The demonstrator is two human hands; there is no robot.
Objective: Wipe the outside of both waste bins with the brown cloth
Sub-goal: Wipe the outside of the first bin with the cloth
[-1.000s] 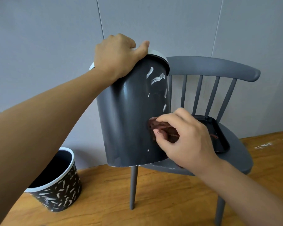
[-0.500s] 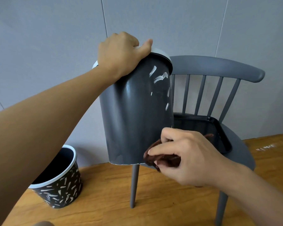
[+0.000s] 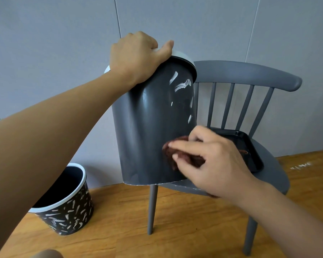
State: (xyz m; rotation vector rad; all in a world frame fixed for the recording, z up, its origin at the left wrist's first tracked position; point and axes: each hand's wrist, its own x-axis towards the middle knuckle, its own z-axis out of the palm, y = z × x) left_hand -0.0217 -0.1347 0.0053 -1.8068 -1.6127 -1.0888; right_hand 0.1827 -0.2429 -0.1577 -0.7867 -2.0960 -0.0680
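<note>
A dark grey waste bin (image 3: 147, 127) with a white rim and a few white marks on its side is held up in the air, tilted. My left hand (image 3: 138, 56) grips its rim from above. My right hand (image 3: 209, 161) holds the bunched brown cloth (image 3: 175, 153) and presses it against the bin's lower right side. A second bin (image 3: 67, 207), black with white flecks and a white rim, stands upright on the wooden floor at the lower left, apart from both hands.
A grey wooden chair (image 3: 250, 75) stands right behind the lifted bin, with a black tray (image 3: 250, 146) on its seat. A pale grey wall closes the back. Wooden floor (image 3: 194, 229) spreads below.
My right hand dropped with the cloth to the bin's bottom edge, then came back up onto the lower side. The left hand kept its grip on the rim.
</note>
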